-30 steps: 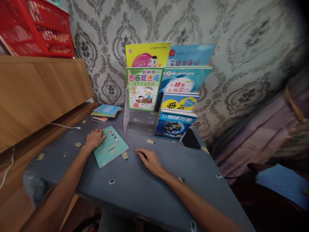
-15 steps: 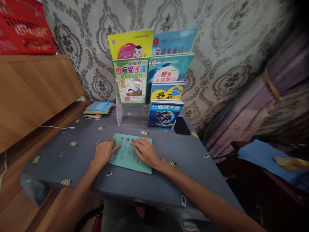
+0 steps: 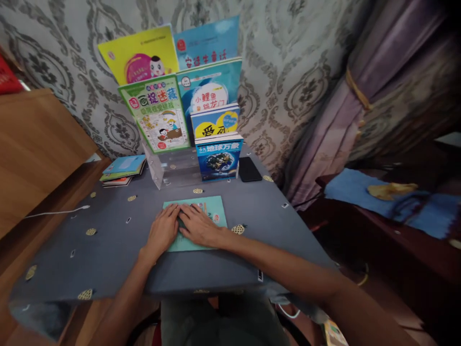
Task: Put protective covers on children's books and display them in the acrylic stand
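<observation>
A thin teal book (image 3: 215, 205) lies flat near the front of the table, some printing visible on the right of its cover. My left hand (image 3: 164, 228) rests on its left edge, fingers stretched out and pointing away from me. Close beside it, my right hand (image 3: 199, 226) lies flat across the middle of the cover, fingertips touching or nearly touching the left hand. Both hands are open, palms down. Much of the cover is hidden under them.
Behind the book, a clear acrylic stand (image 3: 176, 177) holds several children's books, among them a green one (image 3: 162, 115) and a blue earth book (image 3: 219, 161). A black phone (image 3: 249, 169) lies to its right, a book pile (image 3: 124, 168) to its left. A white cable (image 3: 57, 212) crosses the left side.
My hands have come together on the book's left half; my right hand moved left. Different printing now shows on the cover. The camera view has shifted right.
</observation>
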### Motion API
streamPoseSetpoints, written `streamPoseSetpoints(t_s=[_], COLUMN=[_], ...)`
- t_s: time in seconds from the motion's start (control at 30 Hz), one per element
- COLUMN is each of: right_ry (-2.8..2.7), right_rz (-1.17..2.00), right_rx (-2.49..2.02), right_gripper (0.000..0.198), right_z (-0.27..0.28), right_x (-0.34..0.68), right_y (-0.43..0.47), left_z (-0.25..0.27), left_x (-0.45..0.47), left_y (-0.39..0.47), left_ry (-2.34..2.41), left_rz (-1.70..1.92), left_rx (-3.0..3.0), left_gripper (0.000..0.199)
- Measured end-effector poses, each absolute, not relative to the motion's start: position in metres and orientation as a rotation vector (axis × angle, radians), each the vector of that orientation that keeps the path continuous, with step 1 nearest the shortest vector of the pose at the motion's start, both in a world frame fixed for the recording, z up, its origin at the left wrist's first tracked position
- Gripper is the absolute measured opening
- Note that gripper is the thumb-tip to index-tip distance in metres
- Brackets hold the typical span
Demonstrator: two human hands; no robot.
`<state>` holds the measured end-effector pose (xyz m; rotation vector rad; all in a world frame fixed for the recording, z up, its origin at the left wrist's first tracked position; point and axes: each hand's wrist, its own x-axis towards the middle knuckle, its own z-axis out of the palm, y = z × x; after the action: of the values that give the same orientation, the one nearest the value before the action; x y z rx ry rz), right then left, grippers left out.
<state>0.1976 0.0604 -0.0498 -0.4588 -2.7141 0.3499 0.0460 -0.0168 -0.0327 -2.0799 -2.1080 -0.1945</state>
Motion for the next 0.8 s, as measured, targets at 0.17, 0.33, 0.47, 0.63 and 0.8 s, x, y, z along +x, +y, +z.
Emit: streamPoseSetpoints(t_s=[0.17,0.33,0.47,0.63,0.8], right_ry=[-2.741,-2.726,-2.701,-2.691,-2.706], right_rz=[0.365,0.332,0.331,0.307,0.306], right_rx=[-0.587,-0.822,-1.004,-1.063,-1.049], right_gripper=[0.065,0.068,0.068,0.067,0.066], right_z=[-0.053,-0.051,-0.049,-0.048,-0.050], right_x=[0.211,0.249,0.268,0.271,0.270], right_y=[0.071,0.084,0.083,0.077,0.078], left_z=[-0.036,-0.038,-0.044,-0.048,-0.040], left_x=[0.046,0.048,0.046,0.042,0.044], left_y=[-0.011,-0.015,-0.015,-0.015,-0.019], left_ry=[-2.116,-2.157,-2.209,-2.261,-2.281], left_rz=[-0.157,-0.191,-0.220,-0.225,-0.199], left_rx=[-2.066,-2.011,-1.957,-1.920,-1.923], left_gripper=[0.047,0.047,0.046,0.048,0.048])
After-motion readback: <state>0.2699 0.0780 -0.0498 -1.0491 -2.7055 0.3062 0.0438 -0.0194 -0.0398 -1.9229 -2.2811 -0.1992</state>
